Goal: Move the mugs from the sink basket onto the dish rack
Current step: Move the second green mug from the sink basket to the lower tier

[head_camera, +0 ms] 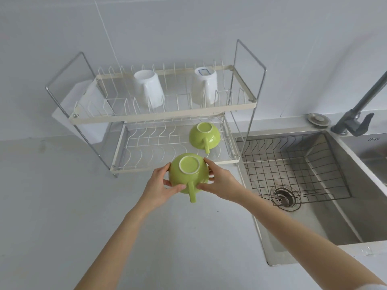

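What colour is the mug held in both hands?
Light green, with a white unglazed foot ring; the mug shows in the head view.

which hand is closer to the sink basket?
Right. The right hand grips the held mug on the side facing the sink basket; the left hand is across the mug.

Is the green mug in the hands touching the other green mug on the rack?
Apart. The head view shows the held mug in front of the rack, with bare wire and tray plainly between it and the racked mug.
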